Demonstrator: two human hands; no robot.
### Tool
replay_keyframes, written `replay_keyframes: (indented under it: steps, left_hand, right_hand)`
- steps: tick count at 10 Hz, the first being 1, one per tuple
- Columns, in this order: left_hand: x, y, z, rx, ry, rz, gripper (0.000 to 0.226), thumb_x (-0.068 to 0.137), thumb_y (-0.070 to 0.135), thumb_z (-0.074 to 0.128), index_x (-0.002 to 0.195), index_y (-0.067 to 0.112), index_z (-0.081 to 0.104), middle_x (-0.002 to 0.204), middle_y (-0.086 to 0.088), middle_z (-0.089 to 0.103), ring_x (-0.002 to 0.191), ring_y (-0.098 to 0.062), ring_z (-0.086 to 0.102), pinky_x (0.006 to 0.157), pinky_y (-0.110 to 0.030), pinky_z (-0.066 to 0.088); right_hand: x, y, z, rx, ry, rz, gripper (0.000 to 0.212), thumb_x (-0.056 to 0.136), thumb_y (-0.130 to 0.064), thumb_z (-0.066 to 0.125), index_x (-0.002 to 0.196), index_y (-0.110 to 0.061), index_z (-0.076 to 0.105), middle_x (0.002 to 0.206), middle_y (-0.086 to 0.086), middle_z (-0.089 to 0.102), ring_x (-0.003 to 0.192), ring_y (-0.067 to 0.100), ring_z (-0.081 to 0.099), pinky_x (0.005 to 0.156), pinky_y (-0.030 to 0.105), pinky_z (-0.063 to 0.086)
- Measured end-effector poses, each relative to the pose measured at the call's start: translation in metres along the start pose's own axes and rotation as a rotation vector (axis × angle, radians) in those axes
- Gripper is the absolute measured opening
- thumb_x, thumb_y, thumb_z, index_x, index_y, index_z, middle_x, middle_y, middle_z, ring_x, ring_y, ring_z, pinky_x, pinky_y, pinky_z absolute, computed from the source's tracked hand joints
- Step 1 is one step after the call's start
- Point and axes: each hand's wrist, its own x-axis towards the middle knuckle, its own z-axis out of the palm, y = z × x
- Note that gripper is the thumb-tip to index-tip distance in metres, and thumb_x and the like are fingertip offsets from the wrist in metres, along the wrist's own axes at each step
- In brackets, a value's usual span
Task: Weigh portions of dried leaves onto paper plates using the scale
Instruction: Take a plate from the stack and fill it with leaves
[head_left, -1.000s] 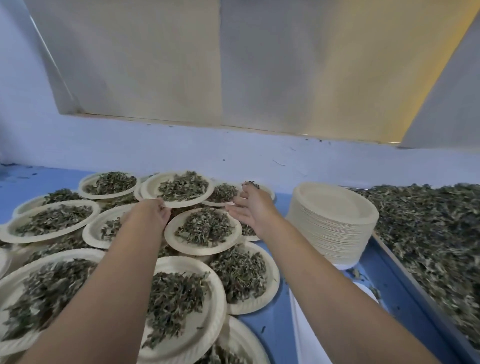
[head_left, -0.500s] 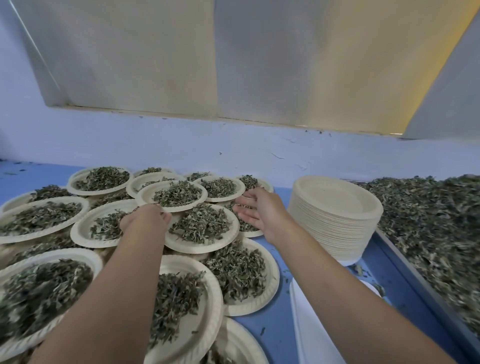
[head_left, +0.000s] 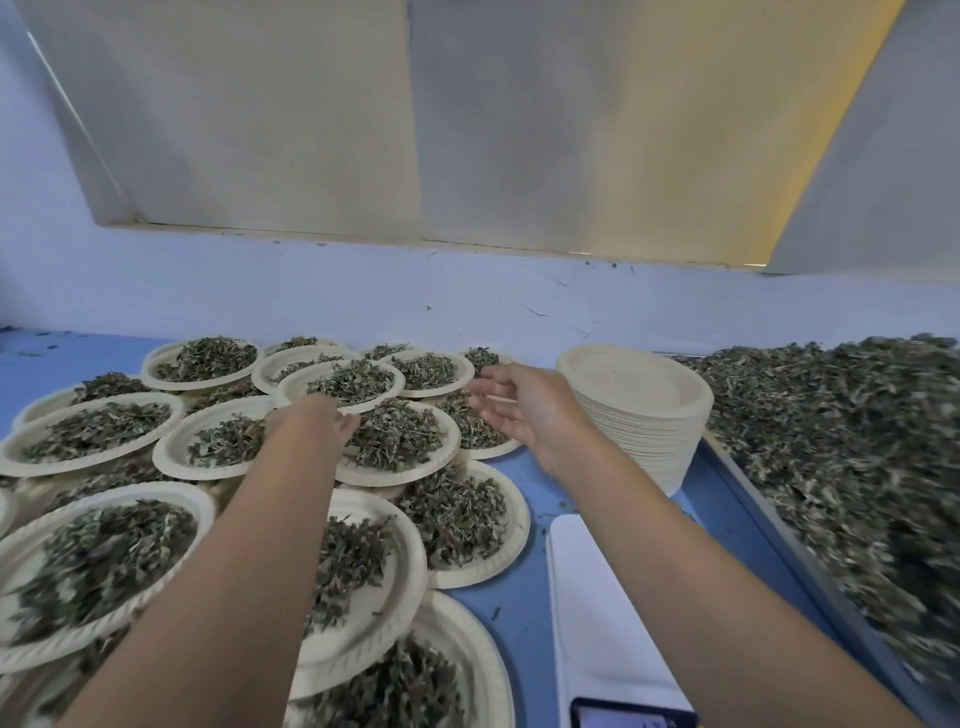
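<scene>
1. Right hand (head_left: 519, 410): fingers straight and spread, holding nothing, over the filled plates (head_left: 478, 574) at frame centre.
2. Left hand (head_left: 311, 426): at rim of rear filled plate (head_left: 293, 384); fingers hidden, grip can't tell.
3. Empty plate stack (head_left: 636, 400) sits just right of right hand, so that's probably the nearer hand for the next plate.
4. Scale (head_left: 592, 597) bare, lower right; leaf pile (head_left: 831, 457) far right.

We have eased off the leaf-filled paper plate (head_left: 384, 474) that both hands were carrying. Our right hand (head_left: 524, 410) has come away from its rim, fingers now spread loose, while our left hand (head_left: 311, 428) has edged forward over its left side.
</scene>
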Motion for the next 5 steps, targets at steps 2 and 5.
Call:
replay_keyframes:
  steps: [2, 5]
  left_hand:
    - [-0.068, -0.024, 0.042, 0.203, -0.123, 0.086, 0.015, 0.092, 0.005, 0.054, 0.102, 0.001, 0.065, 0.074, -0.002, 0.061, 0.048, -0.005, 0.058, 0.040, -0.016, 0.044]
    - [-0.131, -0.062, 0.104, 0.298, -0.435, 0.245, 0.016, 0.091, 0.003, 0.054, 0.077, 0.007, 0.062, 0.065, -0.003, 0.063, 0.049, -0.008, 0.057, 0.050, -0.017, 0.043]
  right_hand:
    - [-0.022, -0.008, -0.045, -0.335, 0.159, -0.304, 0.014, 0.092, -0.007, 0.053, 0.094, -0.013, 0.066, 0.086, 0.003, 0.070, 0.058, 0.008, 0.058, 0.056, 0.017, 0.048]
    - [-0.023, -0.012, -0.122, -1.474, 0.349, -0.563, 0.032, 0.100, -0.024, 0.042, 0.124, -0.018, 0.062, 0.121, 0.006, 0.064, 0.114, 0.025, 0.054, 0.089, 0.037, 0.046]
